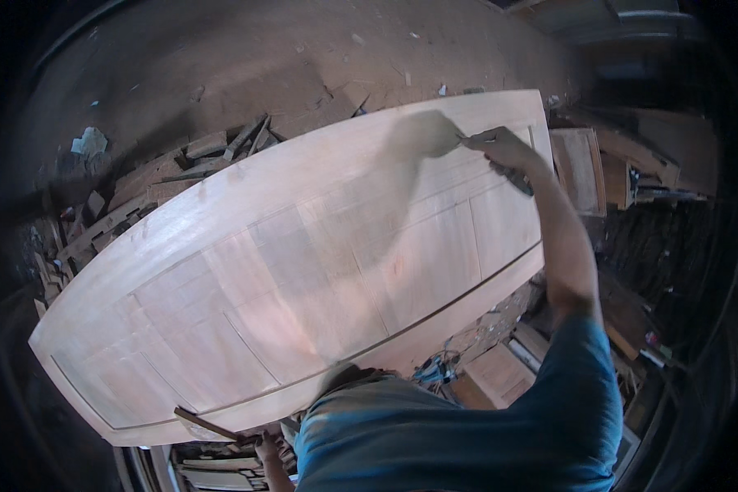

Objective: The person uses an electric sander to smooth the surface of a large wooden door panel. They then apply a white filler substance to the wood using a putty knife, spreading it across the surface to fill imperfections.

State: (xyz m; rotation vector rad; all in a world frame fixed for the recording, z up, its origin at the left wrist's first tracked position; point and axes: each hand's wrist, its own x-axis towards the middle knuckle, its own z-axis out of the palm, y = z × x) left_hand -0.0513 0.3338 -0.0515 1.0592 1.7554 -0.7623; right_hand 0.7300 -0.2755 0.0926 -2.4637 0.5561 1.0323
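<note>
A long pale wooden door panel (435, 279) with bowed sides and inset boards lies flat in front of me. My right hand (504, 149) is over its far right end, fingers closed; a thin tip pokes out toward the left and a dark part shows under the palm, but the item's kind is unclear. The hand's shadow falls on the wood. At the lower left, beside the panel's near edge, my left hand (269, 449) is closed round the end of a short wooden strip (207, 427). That strip's other end overlaps the panel's near edge.
Wood offcuts (209, 146) are heaped along the panel's far side. Stacked boards (578, 168) stand past its right end. A blue-and-dark tool (436, 369) sits near my body. More wood pieces (217, 476) lie below at the lower left.
</note>
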